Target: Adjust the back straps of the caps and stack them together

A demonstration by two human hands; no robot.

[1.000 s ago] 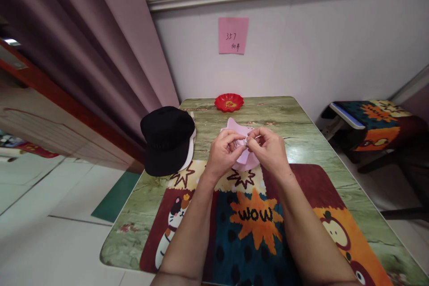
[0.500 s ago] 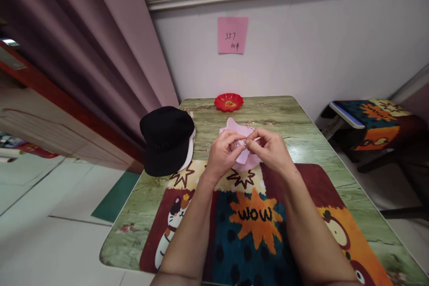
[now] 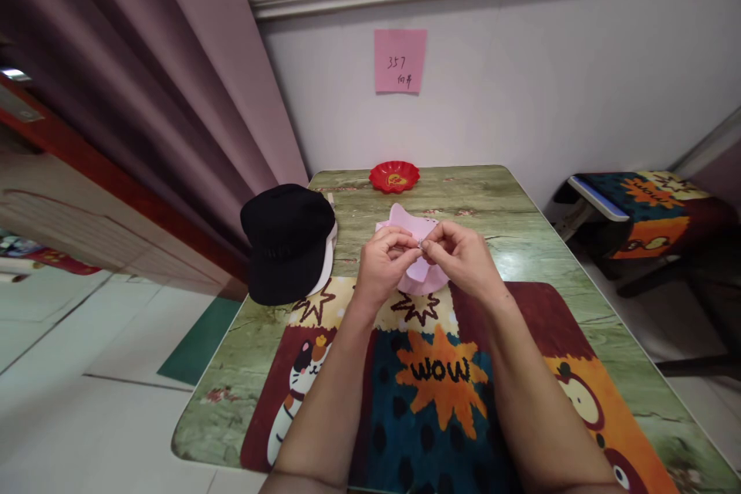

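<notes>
In the head view my left hand [image 3: 380,261] and my right hand [image 3: 466,256] meet above the middle of the table, fingertips almost touching. Both are closed in a pinch at a very small, pale, shiny thing [image 3: 420,245], too small to name. Behind and beneath the fingers lies a soft-looking pink piece [image 3: 402,219] with wavy edges, partly hidden by my hands. Its lower edge reaches the patterned mat. I cannot tell whether my fingers touch the pink piece.
A black cap [image 3: 286,235] rests on a white item at the table's left edge. A red scalloped dish [image 3: 394,177] stands at the back. The colourful mat [image 3: 428,432] covers the front of the green table [image 3: 211,409]. A stool [image 3: 651,204] is at right.
My fingertips have shifted slightly and drawn closer together around the small thing. The left thumb now lies nearer the right fingers. The rest is the same.
</notes>
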